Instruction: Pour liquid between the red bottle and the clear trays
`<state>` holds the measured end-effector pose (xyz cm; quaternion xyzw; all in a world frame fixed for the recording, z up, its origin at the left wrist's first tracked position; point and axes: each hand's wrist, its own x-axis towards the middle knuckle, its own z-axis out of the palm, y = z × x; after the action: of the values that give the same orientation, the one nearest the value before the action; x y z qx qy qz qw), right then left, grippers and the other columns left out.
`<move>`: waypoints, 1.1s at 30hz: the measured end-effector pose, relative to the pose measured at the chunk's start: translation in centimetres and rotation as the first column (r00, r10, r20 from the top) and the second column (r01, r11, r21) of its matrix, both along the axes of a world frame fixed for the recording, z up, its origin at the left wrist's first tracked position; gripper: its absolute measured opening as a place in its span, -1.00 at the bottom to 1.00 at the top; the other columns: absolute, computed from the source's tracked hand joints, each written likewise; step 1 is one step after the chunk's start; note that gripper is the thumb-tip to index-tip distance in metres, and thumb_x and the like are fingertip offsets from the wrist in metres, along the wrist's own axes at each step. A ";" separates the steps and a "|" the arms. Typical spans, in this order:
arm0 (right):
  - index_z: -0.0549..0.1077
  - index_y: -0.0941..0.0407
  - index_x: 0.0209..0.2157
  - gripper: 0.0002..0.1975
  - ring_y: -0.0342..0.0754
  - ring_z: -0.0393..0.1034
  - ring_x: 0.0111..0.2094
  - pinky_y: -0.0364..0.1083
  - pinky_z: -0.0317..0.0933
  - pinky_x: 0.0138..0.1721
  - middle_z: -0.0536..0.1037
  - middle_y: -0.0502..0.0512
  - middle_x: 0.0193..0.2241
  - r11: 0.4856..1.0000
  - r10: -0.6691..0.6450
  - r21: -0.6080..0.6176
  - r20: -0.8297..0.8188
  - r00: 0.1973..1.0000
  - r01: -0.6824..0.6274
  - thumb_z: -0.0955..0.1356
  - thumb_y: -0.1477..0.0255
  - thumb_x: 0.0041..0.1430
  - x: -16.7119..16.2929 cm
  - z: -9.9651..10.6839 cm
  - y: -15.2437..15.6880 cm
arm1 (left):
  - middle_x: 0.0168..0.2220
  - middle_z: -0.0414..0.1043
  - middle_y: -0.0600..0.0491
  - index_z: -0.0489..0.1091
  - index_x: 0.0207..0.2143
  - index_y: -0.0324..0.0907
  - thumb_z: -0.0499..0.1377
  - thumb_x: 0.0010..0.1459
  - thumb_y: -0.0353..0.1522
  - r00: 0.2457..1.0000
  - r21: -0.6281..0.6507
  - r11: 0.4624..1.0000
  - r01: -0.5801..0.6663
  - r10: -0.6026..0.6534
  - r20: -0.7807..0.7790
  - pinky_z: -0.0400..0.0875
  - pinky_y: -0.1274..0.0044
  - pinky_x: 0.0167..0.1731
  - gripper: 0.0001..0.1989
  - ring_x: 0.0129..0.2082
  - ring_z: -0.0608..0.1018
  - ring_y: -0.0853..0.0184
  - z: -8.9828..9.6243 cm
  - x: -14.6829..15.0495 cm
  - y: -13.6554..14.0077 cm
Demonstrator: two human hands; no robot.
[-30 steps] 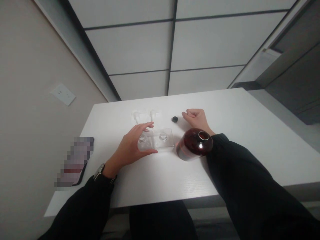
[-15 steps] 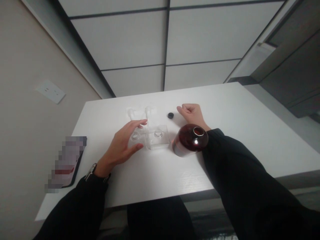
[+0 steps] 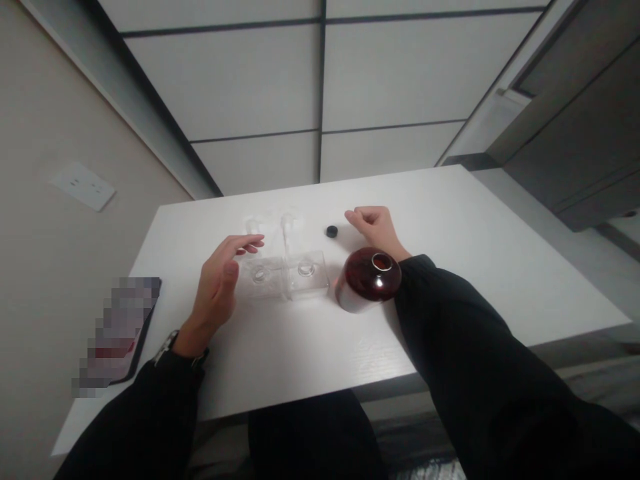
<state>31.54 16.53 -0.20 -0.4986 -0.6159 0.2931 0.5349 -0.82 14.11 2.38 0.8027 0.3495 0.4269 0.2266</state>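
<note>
My left hand [image 3: 219, 283] is open, thumb up and fingers apart, at the left side of two clear square containers. The left clear container [image 3: 263, 279] is nearest to it, and the right clear container [image 3: 307, 275] stands against that one; both have round open necks. My right hand [image 3: 374, 229] rests on the table as a loose fist, with nothing showing in it. A dark red-brown bottle [image 3: 367, 279] stands uncapped and upright beside my right wrist. Left of the fist lies a small black cap [image 3: 332, 231].
Two pale, translucent pump-like pieces lie behind the clear containers, one [image 3: 287, 227] to the right of the other. A phone [image 3: 117, 330] with a blurred-out screen lies on the white table [image 3: 310, 353] at the left. A wall with a socket [image 3: 84, 185] borders that side.
My left hand has drawn back to the left, off the left clear container, its thumb now raised. The view has shifted slightly; my right hand and the bottle stay put.
</note>
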 end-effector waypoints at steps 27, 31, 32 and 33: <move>0.00 0.01 -0.67 -0.39 -0.17 -0.17 -0.54 -0.04 -0.23 -0.46 -0.04 -0.15 -0.64 0.996 -0.091 0.006 -0.013 0.996 0.091 0.41 0.08 0.19 -0.1 0.0 -0.3 | -0.10 0.47 -0.05 0.34 -0.04 -0.07 0.05 0.45 -0.07 0.987 -0.036 0.996 0.078 -0.072 0.143 0.42 0.23 0.07 -0.70 -0.04 0.52 0.14 -0.8 -0.7 -0.3; -0.01 0.01 -0.65 -0.36 -0.16 -0.18 -0.53 -0.04 -0.23 -0.46 -0.06 -0.15 -0.63 0.996 -0.090 0.004 -0.001 0.996 0.090 0.42 0.04 0.20 0.0 -0.1 -0.3 | -0.18 0.48 0.01 0.28 -0.15 -0.06 0.05 0.47 -0.14 0.981 -0.028 0.999 0.042 -0.036 0.192 0.41 0.30 -0.04 -0.79 -0.13 0.52 0.20 -0.7 -0.4 -0.1; -0.01 0.01 -0.65 -0.36 -0.16 -0.18 -0.53 -0.05 -0.22 -0.46 -0.06 -0.14 -0.63 0.996 -0.091 0.004 -0.001 0.996 0.091 0.43 0.04 0.21 0.0 -0.1 -0.3 | -0.19 0.48 0.02 0.27 -0.18 -0.06 0.05 0.48 -0.15 0.981 -0.022 1.000 0.020 -0.015 0.196 0.42 0.31 -0.06 -0.79 -0.15 0.52 0.21 -0.7 -0.3 -0.1; -0.01 0.01 -0.65 -0.35 -0.16 -0.17 -0.53 -0.05 -0.22 -0.46 -0.05 -0.14 -0.63 0.996 -0.094 0.003 -0.001 0.996 0.094 0.43 0.04 0.21 0.0 -0.1 -0.3 | -0.21 0.48 0.02 0.25 -0.21 -0.06 0.05 0.49 -0.16 0.981 -0.017 1.000 0.000 0.004 0.194 0.42 0.31 -0.07 -0.78 -0.17 0.52 0.22 -0.6 -0.2 -0.1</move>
<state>31.56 16.25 -0.32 -0.5261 -0.5919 0.2670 0.5492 -1.02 14.01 1.82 0.7549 0.3302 0.5003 0.2660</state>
